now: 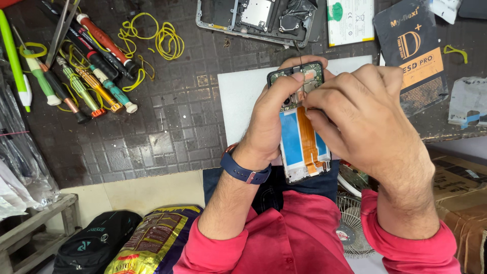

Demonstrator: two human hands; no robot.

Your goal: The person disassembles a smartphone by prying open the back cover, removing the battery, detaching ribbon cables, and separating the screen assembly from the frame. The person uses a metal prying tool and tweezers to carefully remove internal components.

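- Head view: a dark tiled work mat (167, 127) covers the bench, and every place below is told from the opened smartphone (300, 127) held at its near edge, over a white sheet (243, 91).
- As for progress, the smartphone's back cover is already off: the green circuit board at its far end, an orange flex cable down the middle and blue-filmed areas on either side all lie bare. No battery sits in its bay, so I judge the work to be mid-way, with the inside open and nothing closed up yet.
- Left hand (274, 119), with a blue wristband, is curled round the phone's left edge and grips it, thumb over the board end.
- Right hand (357, 114) covers the phone's right side with fingers bent and tips pinched at the top of the flex cable; whether they hold any small part I cannot tell.
- Beyond the phone lies a second phone frame (253, 18), stripped, with metal shields showing.
- Right of that frame rests a white battery (350, 20), and further right a dark tool packet (413, 48).
- Far left of the phone lies a row of precision screwdrivers (83, 66), loose rather than in any holder, with tweezers (61, 28) and yellow rubber bands (152, 38).
- No tray or box is in view; a black bag (94, 243) and a yellow printed sack (152, 241) sit on the floor, near left, contents hidden.
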